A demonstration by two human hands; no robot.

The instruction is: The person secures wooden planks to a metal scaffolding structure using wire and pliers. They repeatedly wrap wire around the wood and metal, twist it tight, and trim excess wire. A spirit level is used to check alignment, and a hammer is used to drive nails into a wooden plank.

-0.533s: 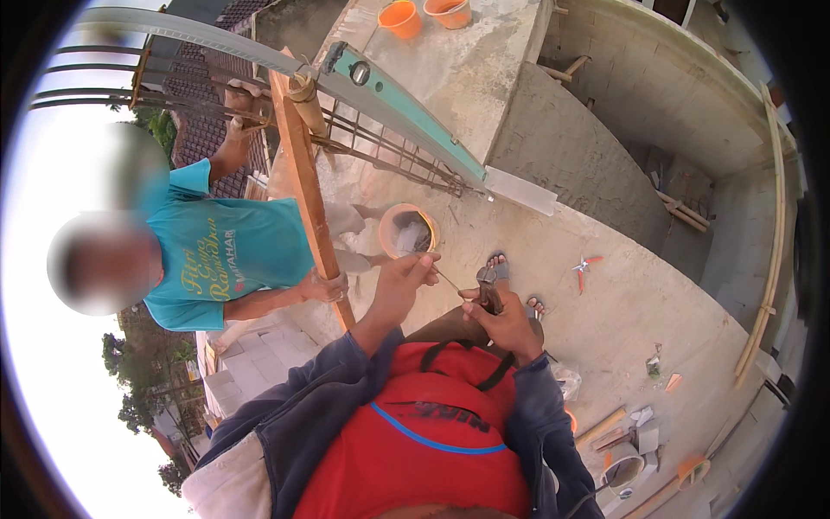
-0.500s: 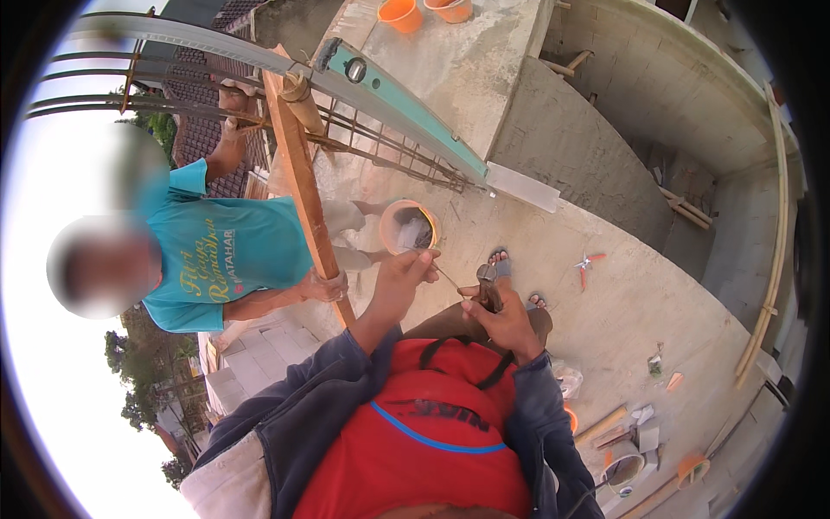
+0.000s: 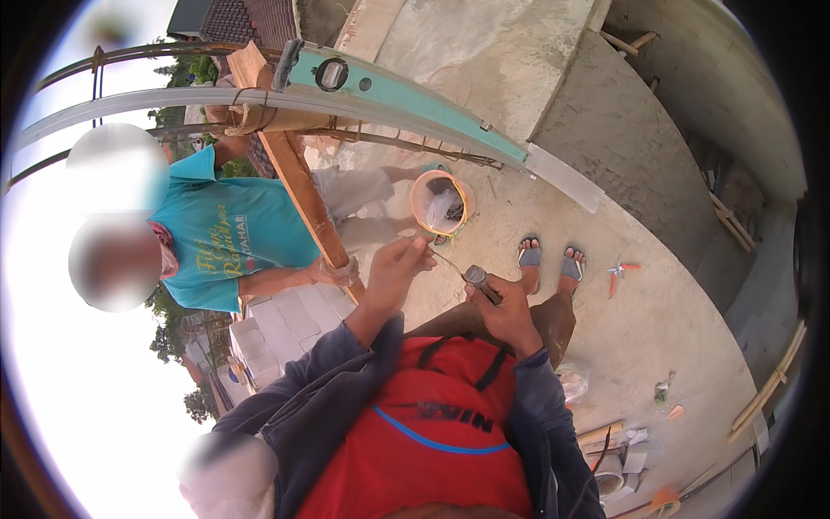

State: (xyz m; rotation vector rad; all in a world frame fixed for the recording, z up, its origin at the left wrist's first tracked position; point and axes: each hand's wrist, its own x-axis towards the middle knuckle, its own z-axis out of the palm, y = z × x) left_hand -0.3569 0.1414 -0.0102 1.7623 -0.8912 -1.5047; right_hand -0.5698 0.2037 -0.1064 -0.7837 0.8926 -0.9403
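My left hand (image 3: 399, 268) is closed in a pinch on one end of a thin wire or cord (image 3: 445, 262), which runs across to my right hand. My right hand (image 3: 504, 313) is wrapped round a short dark tool with a round grey metal end (image 3: 475, 275); its exact kind is not clear. The round end points up and toward my left hand. Beyond my hands a green spirit level (image 3: 415, 95) lies along a long pale metal bar (image 3: 186, 101). A wooden plank (image 3: 290, 169) crosses near the bar, with round timber tied to it.
A co-worker in a teal shirt (image 3: 255, 227) grips the plank at left. An orange bucket (image 3: 458, 221) with a plastic bag stands ahead. Red-handled pliers (image 3: 618, 275) lie on the concrete floor (image 3: 674, 320). At right is a sunken concrete stairwell (image 3: 683, 112); pale blocks (image 3: 285, 324) are stacked at left.
My view has shifted, so the level, bucket and pliers sit differently in it. The tool in my right hand has tilted toward my left hand. Both hands keep their hold.
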